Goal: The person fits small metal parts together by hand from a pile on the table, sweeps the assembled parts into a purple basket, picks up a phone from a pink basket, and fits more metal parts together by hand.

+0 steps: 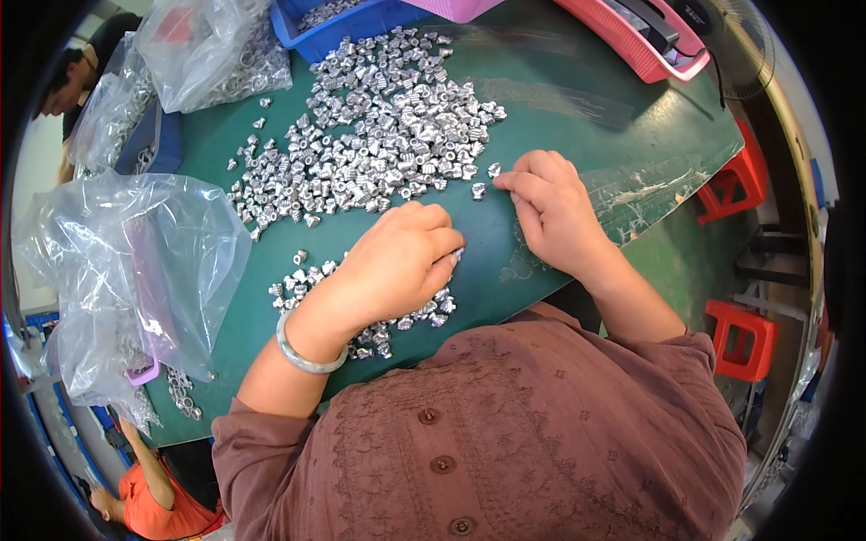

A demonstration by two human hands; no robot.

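A large spread of small silvery metal parts (379, 135), ring-like with ribbed sides, covers the middle of the green table. My left hand (397, 261), with a pale bangle (308, 352) on its wrist, is closed in a pinch; a silvery metal part (459, 253) shows at its fingertips. Beneath and around that hand lies a smaller group of the same parts (424, 314). My right hand (552, 209) has curled fingers, its index fingertip beside two loose parts, one upper (493, 169) and one lower (478, 190). Whatever its fingers may hold is hidden.
Clear plastic bags (171, 261) lie on the table's left side, another bag of parts (216, 54) behind. A blue bin (311, 38) and a pink basket (600, 18) stand at the far side. Red stools (744, 341) are at right. Two other people are at left.
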